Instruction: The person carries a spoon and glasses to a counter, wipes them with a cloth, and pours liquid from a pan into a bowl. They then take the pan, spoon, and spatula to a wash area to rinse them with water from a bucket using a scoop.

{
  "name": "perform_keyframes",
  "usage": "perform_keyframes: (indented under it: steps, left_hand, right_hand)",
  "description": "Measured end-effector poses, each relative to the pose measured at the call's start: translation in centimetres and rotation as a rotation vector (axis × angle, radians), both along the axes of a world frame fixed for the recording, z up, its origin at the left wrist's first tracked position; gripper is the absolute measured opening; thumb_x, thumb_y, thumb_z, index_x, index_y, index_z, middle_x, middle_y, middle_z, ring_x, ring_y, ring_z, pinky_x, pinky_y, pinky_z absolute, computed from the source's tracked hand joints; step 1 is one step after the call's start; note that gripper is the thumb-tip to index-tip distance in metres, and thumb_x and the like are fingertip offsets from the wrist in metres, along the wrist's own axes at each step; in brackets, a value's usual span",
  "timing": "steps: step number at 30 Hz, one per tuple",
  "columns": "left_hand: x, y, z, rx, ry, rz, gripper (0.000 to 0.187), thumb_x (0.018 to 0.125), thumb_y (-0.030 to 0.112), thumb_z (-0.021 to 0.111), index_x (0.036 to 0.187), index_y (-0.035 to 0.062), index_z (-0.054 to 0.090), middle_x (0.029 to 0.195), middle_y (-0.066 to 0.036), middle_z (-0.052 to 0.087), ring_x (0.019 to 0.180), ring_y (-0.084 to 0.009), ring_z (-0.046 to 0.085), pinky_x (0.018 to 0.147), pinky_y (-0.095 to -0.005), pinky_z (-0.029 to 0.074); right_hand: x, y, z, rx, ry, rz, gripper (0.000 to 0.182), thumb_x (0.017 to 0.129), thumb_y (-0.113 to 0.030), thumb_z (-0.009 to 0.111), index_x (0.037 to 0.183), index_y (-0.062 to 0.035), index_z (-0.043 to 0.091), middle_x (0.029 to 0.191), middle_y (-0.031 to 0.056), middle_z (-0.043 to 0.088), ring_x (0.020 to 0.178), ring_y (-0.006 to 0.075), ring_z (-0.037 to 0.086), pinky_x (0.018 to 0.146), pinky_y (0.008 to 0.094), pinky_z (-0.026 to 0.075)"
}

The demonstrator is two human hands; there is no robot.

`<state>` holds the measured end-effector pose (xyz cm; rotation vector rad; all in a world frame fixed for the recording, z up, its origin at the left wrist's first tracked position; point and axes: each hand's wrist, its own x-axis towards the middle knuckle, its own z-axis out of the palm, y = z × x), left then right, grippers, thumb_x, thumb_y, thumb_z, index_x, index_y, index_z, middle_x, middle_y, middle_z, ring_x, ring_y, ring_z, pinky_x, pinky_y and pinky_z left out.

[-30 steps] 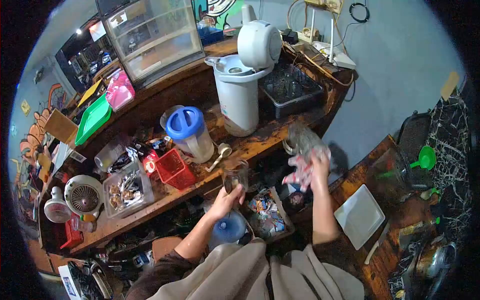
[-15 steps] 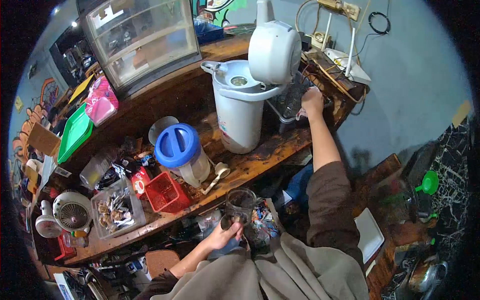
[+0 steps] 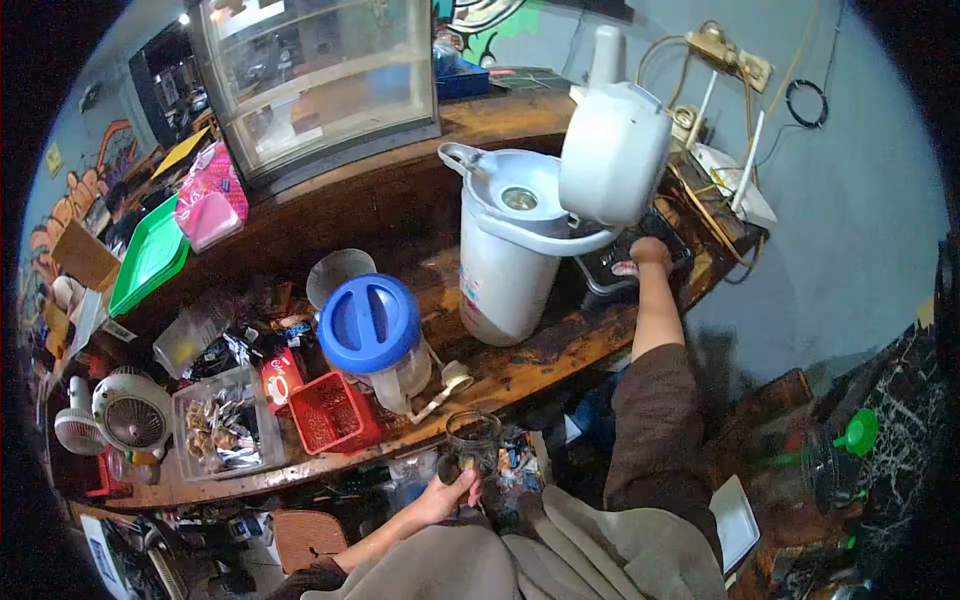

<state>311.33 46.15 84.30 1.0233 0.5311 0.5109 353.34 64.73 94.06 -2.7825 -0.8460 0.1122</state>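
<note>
My left hand (image 3: 450,494) is closed around the handle side of a clear glass mug (image 3: 474,430), held low in front of the counter's edge. My right hand (image 3: 650,254) reaches down into a dark plastic tray (image 3: 602,288) behind and right of the thermos. Its fingers are curled and partly hidden, and a small pinkish-white patch shows beside them; I cannot make out what it is. The large white air pot thermos (image 3: 505,265) stands upright with its lid (image 3: 615,155) tipped up. Left of it is a clear pitcher with a blue lid (image 3: 369,322).
On the wooden counter (image 3: 520,372) are a red basket (image 3: 335,412), a clear bin of small packets (image 3: 228,425), a small white fan (image 3: 132,410) and a white strainer-like scoop (image 3: 455,378). A glass display case (image 3: 315,80) stands behind. Cables (image 3: 700,190) run along the right wall.
My right hand has gone lower and deeper into the dark tray. My left hand still holds the glass mug. The view has shifted, so the counter's things sit elsewhere in the picture.
</note>
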Motion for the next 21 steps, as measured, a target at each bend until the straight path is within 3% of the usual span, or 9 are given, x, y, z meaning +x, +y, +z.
perform_keyframes:
  steps: [6, 11, 13, 15, 16, 17, 19, 20, 21]
  left_hand:
    - [0.4, 0.1, 0.5, -0.066, -0.068, -0.003, 0.029, 0.084, 0.033, 0.042, 0.068, 0.009, 0.038, 0.059, 0.001, 0.039, 0.054, -0.0093, 0.04, 0.05, -0.0216, 0.033]
    - [0.1, 0.0, 1.1, -0.051, -0.014, -0.011, 0.032, 0.083, 0.038, 0.042, 0.067, 0.0101, 0.039, 0.057, 0.001, 0.04, 0.052, -0.0083, 0.039, 0.047, -0.0208, 0.028]
    - [0.0, -0.3, 1.0, -0.085, -0.078, 0.004, 0.032, 0.083, 0.038, 0.043, 0.067, 0.0102, 0.039, 0.057, 0.001, 0.039, 0.05, -0.008, 0.038, 0.046, -0.0204, 0.028]
    - [-0.4, -0.3, 2.0, -0.064, 0.033, 0.015, 0.039, 0.083, 0.043, 0.037, 0.064, 0.0087, 0.037, 0.055, -0.001, 0.039, 0.05, -0.0102, 0.038, 0.047, -0.0226, 0.031]
    - [-0.7, -0.4, 2.1, -0.089, 0.0, 0.013, 0.04, 0.083, 0.044, 0.036, 0.064, 0.0089, 0.037, 0.055, -0.001, 0.038, 0.049, -0.01, 0.037, 0.047, -0.0225, 0.03]
    - [-0.9, -0.5, 1.9, -0.104, -0.033, 0.012, 0.041, 0.082, 0.046, 0.036, 0.063, 0.009, 0.036, 0.054, -0.001, 0.037, 0.048, -0.0099, 0.036, 0.046, -0.0225, 0.03]
    - [-1.6, -0.6, 1.7, -0.132, -0.172, -0.027, 0.043, 0.082, 0.048, 0.032, 0.062, 0.0097, 0.036, 0.053, 0.0, 0.035, 0.046, -0.0096, 0.033, 0.046, -0.0221, 0.028]
    - [-1.7, -0.8, 2.2, -0.191, -0.222, -0.035, 0.044, 0.083, 0.048, 0.028, 0.062, 0.0104, 0.035, 0.052, 0.0, 0.034, 0.045, -0.0097, 0.031, 0.046, -0.0217, 0.027]
    - [-2.0, -1.3, 2.3, -0.314, -0.275, -0.034, 0.044, 0.084, 0.047, 0.025, 0.062, 0.0108, 0.035, 0.053, 0.0, 0.033, 0.044, -0.0099, 0.03, 0.046, -0.0215, 0.027]
  right_hand:
    - [-1.4, 1.4, -5.1, -0.091, -0.297, 0.009, 0.02, 0.076, -0.019, 0.046, 0.077, -0.0097, 0.064, 0.086, 0.007, 0.061, 0.079, 0.0206, 0.059, 0.066, 0.031, 0.047]
    - [-1.6, 0.7, -5.3, -0.035, -0.218, -0.021, 0.022, 0.077, -0.023, 0.047, 0.08, -0.008, 0.063, 0.086, 0.0082, 0.061, 0.074, 0.0228, 0.06, 0.064, 0.0314, 0.048]
    - [-4.2, -1.7, -3.9, 0.223, -0.247, -0.133, 0.026, 0.077, -0.027, 0.047, 0.087, -0.0051, 0.058, 0.085, 0.0099, 0.06, 0.077, 0.0253, 0.059, 0.062, 0.0331, 0.048]
    - [-4.8, -5.1, -6.0, 0.608, -0.008, -0.073, 0.028, 0.077, -0.027, 0.048, 0.09, -0.003, 0.052, 0.085, 0.0126, 0.059, 0.076, 0.0282, 0.058, 0.06, 0.0339, 0.047]
    - [-5.9, -7.4, -7.9, 1.052, 0.187, 0.155, 0.025, 0.077, -0.024, 0.049, 0.087, -0.002, 0.051, 0.081, 0.0119, 0.059, 0.07, 0.0257, 0.057, 0.059, 0.0339, 0.045]
    - [-12.0, -11.1, -3.0, 0.923, 0.405, -0.016, 0.019, 0.076, -0.015, 0.051, 0.09, -0.0017, 0.053, 0.082, 0.0076, 0.056, 0.068, 0.018, 0.052, 0.064, 0.0316, 0.043]
    - [-15.0, -15.5, -7.8, 1.137, 0.439, 0.203, 0.025, 0.078, -0.014, 0.049, 0.098, 0.0017, 0.049, 0.092, 0.0088, 0.053, 0.081, 0.0161, 0.05, 0.073, 0.0283, 0.039]
    - [-18.9, -17.5, -7.1, 1.28, 0.575, 0.142, 0.01, 0.078, -0.008, 0.05, 0.084, 0.0003, 0.049, 0.082, 0.0049, 0.053, 0.072, 0.012, 0.049, 0.066, 0.0258, 0.041]
    - [-21.7, -19.8, -7.2, 1.311, 0.668, 0.224, 0.009, 0.079, -0.007, 0.049, 0.085, -0.0002, 0.049, 0.084, 0.0043, 0.051, 0.072, 0.0121, 0.049, 0.068, 0.0266, 0.04]
